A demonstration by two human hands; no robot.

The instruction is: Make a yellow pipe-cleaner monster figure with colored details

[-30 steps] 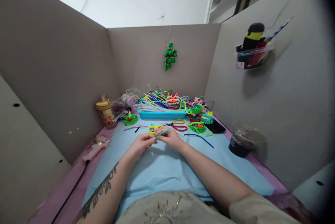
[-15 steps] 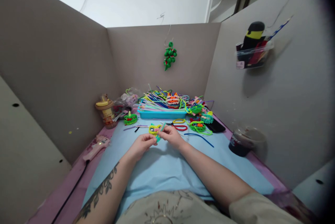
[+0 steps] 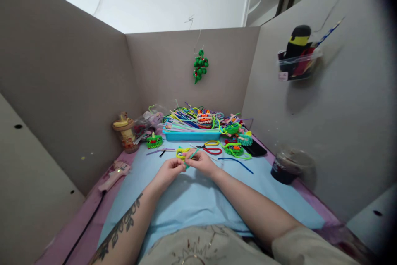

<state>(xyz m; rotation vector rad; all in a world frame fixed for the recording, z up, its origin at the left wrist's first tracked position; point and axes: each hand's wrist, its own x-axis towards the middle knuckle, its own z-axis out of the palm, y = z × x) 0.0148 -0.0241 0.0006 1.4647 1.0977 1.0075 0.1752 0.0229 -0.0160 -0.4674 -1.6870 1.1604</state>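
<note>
Close together over the blue cloth, my two hands work on a teal pipe cleaner (image 3: 194,153). My left hand (image 3: 169,170) is closed in a pinch on its lower, bunched part. Thumb and fingers of my right hand (image 3: 202,163) grip the same pipe cleaner higher up, with a short length sticking out above them. Just behind the fingers sits a yellow fuzzy pipe-cleaner figure (image 3: 180,153) with an eye, partly hidden. Scissors with red and yellow handles (image 3: 213,151) lie beyond my right hand. A dark blue pipe cleaner (image 3: 236,163) rests to the right.
A blue tray (image 3: 192,136) heaped with pipe cleaners stands at the back. Finished fuzzy figures, including a green one (image 3: 154,141), flank it. At left are a pink glue gun (image 3: 114,176) and a lidded cup (image 3: 125,132); at right, a phone (image 3: 257,148) and a dark jar (image 3: 283,170).
My right fingers have shifted slightly down and left toward my left fingers, and the teal pipe cleaner's free end leans further over to the right. My left hand has barely moved.
</note>
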